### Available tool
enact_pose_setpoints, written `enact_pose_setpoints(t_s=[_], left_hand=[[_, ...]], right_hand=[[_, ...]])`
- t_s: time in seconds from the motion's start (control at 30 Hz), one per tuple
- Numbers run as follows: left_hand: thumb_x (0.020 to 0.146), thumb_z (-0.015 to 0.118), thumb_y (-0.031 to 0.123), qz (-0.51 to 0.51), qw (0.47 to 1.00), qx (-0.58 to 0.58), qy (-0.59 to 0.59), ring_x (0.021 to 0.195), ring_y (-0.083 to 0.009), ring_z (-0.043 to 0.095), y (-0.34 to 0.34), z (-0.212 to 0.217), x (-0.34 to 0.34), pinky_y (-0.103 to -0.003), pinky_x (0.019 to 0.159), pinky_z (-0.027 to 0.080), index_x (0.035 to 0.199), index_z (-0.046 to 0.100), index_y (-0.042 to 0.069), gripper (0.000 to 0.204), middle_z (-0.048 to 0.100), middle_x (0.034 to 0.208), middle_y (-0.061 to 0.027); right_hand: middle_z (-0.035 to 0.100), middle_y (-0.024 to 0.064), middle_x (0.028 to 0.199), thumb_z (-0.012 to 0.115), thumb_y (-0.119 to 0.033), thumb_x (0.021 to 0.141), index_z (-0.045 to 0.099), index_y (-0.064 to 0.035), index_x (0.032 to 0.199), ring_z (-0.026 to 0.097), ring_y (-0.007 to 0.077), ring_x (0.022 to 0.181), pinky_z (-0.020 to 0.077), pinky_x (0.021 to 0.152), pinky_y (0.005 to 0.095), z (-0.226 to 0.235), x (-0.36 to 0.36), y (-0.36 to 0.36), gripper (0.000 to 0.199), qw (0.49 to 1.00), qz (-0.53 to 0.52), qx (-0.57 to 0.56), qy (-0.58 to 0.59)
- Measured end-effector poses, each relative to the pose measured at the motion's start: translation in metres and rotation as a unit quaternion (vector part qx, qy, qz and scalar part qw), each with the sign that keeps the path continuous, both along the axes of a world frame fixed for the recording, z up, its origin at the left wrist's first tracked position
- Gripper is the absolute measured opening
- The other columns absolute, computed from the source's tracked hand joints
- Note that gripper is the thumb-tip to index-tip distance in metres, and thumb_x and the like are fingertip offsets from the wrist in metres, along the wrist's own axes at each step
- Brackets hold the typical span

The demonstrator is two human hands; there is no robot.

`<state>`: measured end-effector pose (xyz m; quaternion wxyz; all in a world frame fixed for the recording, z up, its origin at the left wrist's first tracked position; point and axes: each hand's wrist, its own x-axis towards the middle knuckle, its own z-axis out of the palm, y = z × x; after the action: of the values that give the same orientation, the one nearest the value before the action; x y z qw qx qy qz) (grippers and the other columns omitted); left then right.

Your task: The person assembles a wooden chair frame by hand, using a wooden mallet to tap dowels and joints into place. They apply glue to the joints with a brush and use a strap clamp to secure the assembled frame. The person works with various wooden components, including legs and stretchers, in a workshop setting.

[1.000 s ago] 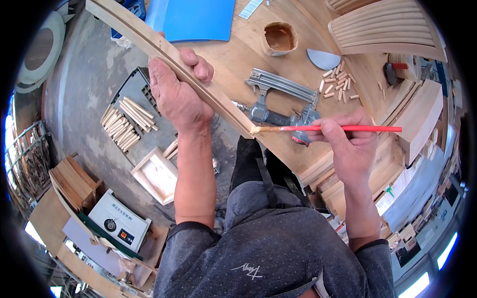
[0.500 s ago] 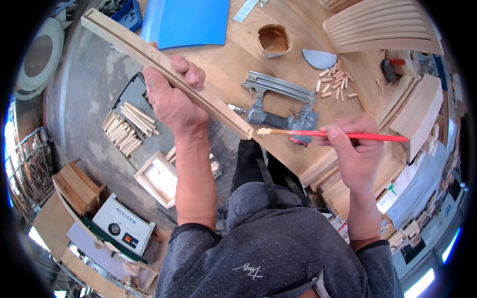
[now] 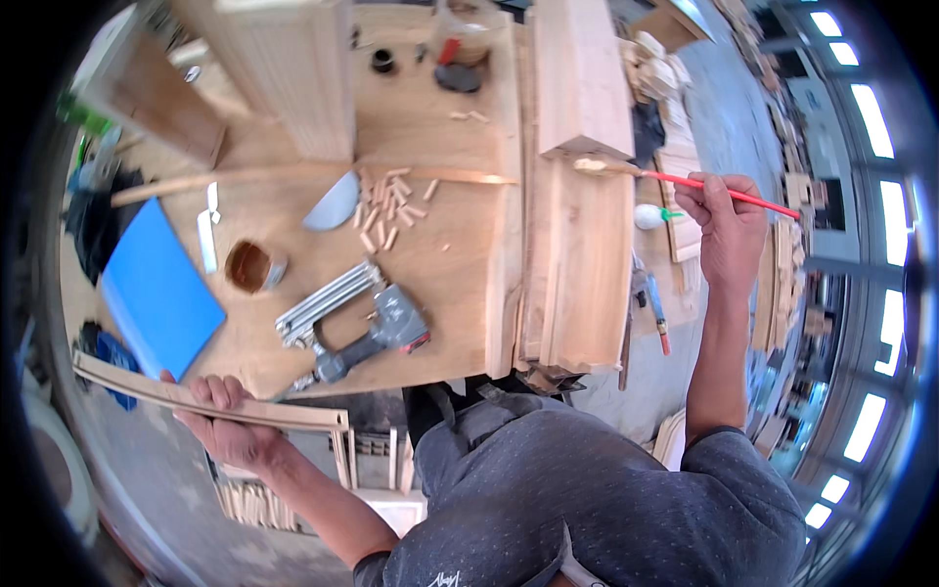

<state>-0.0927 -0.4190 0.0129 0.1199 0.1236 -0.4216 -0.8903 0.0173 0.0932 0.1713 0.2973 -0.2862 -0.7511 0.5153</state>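
Note:
My left hand [image 3: 230, 426] is closed round a long pale wooden rail [image 3: 303, 415], held level at the near left, off the workbench's front edge. A groove runs along the rail, with a small dark hole near its right end. Out to the right, my right hand [image 3: 729, 235] pinches a thin red-handled brush [image 3: 675, 180]. Its tip, coated in pale paste, points left, just below the end of a thick wooden piece [image 3: 587, 83]. The brush and the rail are far apart. A paper-like pot [image 3: 278, 272] with brown inside stands on the bench.
A nail gun [image 3: 377, 333] lies near the bench's front edge. Behind it are loose dowels [image 3: 389, 207] and a grey half-round plate [image 3: 333, 203]. A blue sheet [image 3: 161, 293] lies left. Stacked boards [image 3: 582, 284] line the right side, beside a white bottle [image 3: 648, 217]. Tall wooden panels [image 3: 293, 78] stand behind.
My view has swung right. My right hand has carried the brush away from the rail's end, out over the boards on the right. My left hand still holds the rail, now lower and nearly level.

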Motion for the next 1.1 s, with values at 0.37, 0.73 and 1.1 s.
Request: enact_pose_setpoints(t_s=[0.37, 0.73, 1.1], left_hand=[[0.112, 0.038, 0.032, -0.094, 0.994, -0.046, -0.017, 0.065, -0.0101, 0.035, 0.093, 0.039, -0.012, -0.023, 0.057, 0.032, 0.152, 0.032, 0.004, 0.049, 0.039, 0.084, -0.0013], [0.112, 0.038, 0.032, -0.099, 0.988, -0.102, -0.055, 0.066, -0.009, 0.036, 0.125, 0.059, -0.009, -0.022, 0.057, 0.032, 0.153, 0.032, 0.003, 0.05, 0.039, 0.084, -0.0006], [0.112, 0.039, 0.033, -0.126, 0.984, -0.118, -0.046, 0.066, -0.009, 0.037, 0.146, 0.064, -0.006, -0.022, 0.057, 0.033, 0.154, 0.031, 0.007, 0.05, 0.045, 0.087, -0.0009]], right_hand=[[0.069, 0.024, 0.11, 0.064, -0.005, 0.097, 0.055, 0.0103, 0.114, 0.073, 0.0256, 0.095, 0.0646, 0.083, 0.0318, -0.029, 0.053, 0.14, 0.024, 0.99, -0.124, -0.036, -0.059], [0.069, 0.0223, 0.104, 0.063, 0.0, 0.096, 0.053, 0.0086, 0.111, 0.074, 0.0255, 0.087, 0.0675, 0.078, 0.0338, -0.088, 0.054, 0.228, 0.02, 0.959, -0.071, -0.268, -0.049], [0.07, 0.0226, 0.106, 0.06, 0.001, 0.098, 0.059, 0.008, 0.106, 0.074, 0.0264, 0.09, 0.0668, 0.081, 0.0352, -0.119, 0.082, 0.234, 0.011, 0.944, -0.071, -0.319, 0.051]])
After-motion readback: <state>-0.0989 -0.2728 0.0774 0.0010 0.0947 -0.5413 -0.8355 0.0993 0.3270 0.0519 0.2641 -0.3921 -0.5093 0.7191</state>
